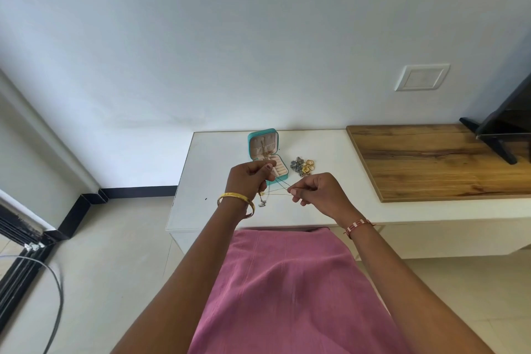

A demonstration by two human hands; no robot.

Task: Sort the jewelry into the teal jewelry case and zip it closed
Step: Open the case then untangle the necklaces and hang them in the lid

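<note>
Both hands pinch thin metal chains (280,191) stretched between them above the smooth white table (324,207); the left hand (248,178) curls its fingers round one end, a small pendant dangling below; the right hand (317,191) nips the other end between thumb and forefinger; the square teal case (265,152) stands open behind, lid upright, cream padded inside; a loose heap of gold and silver jewelry (303,167) lies just right of it; bare tabletop extends to the near edge

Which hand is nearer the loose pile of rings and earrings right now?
Right. The right hand is just below the pile of rings and earrings, pinching the chain. The left hand grips the chain's other end farther left, in front of the teal case.
</note>
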